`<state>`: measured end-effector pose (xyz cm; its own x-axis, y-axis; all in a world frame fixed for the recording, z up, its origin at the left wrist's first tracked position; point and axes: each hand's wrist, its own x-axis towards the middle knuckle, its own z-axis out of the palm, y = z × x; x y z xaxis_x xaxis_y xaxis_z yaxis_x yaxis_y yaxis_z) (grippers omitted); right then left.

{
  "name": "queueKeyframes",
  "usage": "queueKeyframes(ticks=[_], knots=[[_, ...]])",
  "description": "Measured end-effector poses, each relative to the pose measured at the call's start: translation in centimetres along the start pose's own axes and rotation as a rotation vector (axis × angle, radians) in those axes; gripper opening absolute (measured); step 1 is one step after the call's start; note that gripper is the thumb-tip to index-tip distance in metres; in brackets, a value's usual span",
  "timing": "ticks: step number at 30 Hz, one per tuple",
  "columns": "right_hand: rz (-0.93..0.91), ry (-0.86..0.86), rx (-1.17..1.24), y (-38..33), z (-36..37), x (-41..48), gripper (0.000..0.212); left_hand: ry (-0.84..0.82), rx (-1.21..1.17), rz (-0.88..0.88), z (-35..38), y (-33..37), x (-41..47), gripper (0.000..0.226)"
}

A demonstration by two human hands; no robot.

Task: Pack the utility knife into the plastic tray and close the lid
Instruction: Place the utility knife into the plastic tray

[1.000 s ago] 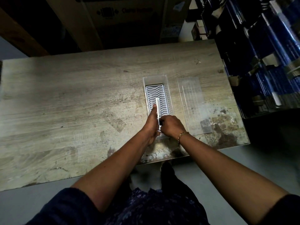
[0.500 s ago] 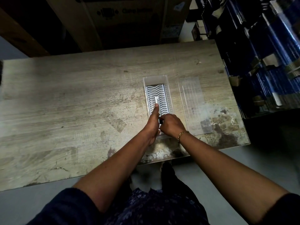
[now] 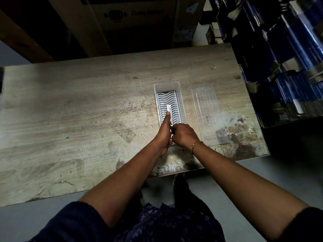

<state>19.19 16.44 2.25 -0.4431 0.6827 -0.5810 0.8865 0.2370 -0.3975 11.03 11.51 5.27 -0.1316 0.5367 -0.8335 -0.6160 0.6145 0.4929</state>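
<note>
**Knife going into the tray**

Head view: the left hand and right hand are both gripping the utility knife, which is lying lengthwise on the clear plastic tray's wavy insert near the bench's right edge. The lid is lying flat just beside the tray, toward that edge.

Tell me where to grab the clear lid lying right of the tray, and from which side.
Probably by its long edges near the middle, coming from above. The lid lies flat on the table, just right of the tray and parallel to it. It is thin and narrow, so fingers should span its width. Its right edge is the freer side; both hands are busy with the knife.
</note>
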Motion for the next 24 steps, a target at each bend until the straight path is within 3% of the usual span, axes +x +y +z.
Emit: queueKeyframes(ticks=[5, 13, 20, 24], knots=[[-0.001, -0.003, 0.000, 0.0, 0.1, 0.0, 0.022, 0.010, 0.010, -0.008, -0.1, -0.3, 0.2, 0.091], [0.002, -0.001, -0.001, 0.1, 0.3, -0.1, 0.024, -0.002, -0.026, -0.026, 0.0, -0.3, 0.7, 0.080], [-0.039, 0.047, 0.012, 0.0, -0.1, -0.7, 0.023, -0.013, -0.001, -0.024, -0.5, -0.9, 1.1, 0.086], [-0.069, 0.113, 0.010, 0.1, -0.3, -1.1, 0.023, -0.021, -0.008, 0.072, -1.2, -1.2, 0.7, 0.067]])
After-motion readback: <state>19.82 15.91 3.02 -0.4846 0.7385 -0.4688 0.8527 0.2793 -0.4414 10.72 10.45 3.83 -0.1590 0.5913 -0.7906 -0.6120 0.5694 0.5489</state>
